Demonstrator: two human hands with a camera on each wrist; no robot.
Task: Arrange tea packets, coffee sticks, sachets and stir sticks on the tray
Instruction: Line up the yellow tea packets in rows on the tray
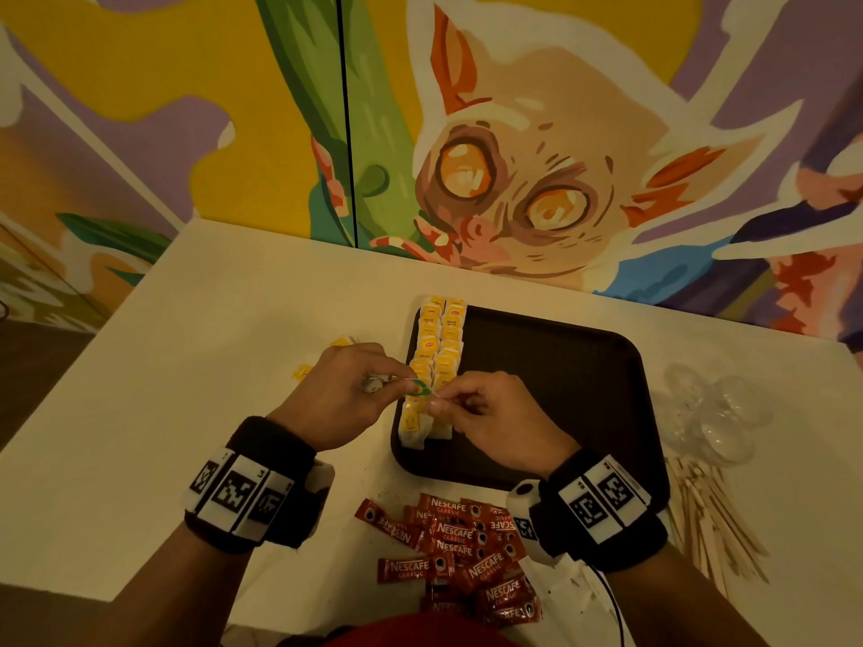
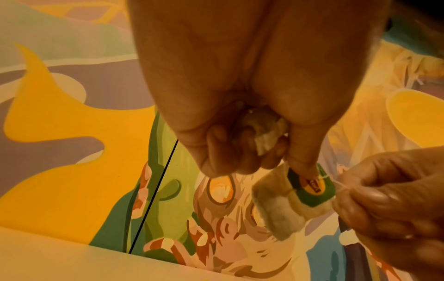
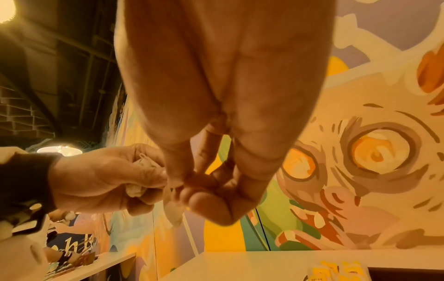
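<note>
A dark tray [image 1: 560,389] lies on the white table, with two rows of yellow tea packets [image 1: 439,347] along its left edge. Just above the near end of those rows, my left hand [image 1: 401,382] pinches the green and yellow tag [image 2: 312,188] of an unwrapped tea bag [image 2: 278,211] that hangs below it. A crumpled white bag [image 2: 261,129] is also curled into that palm. My right hand [image 1: 448,399] pinches the thin string [image 2: 336,182] right beside the tag. Red coffee sticks [image 1: 457,544] lie heaped in front of the tray.
Wooden stir sticks [image 1: 714,520] lie in a pile right of the tray, with clear plastic pieces [image 1: 710,413] behind them. Two loose yellow packets [image 1: 343,343] lie on the table left of my left hand. A painted wall stands behind the table.
</note>
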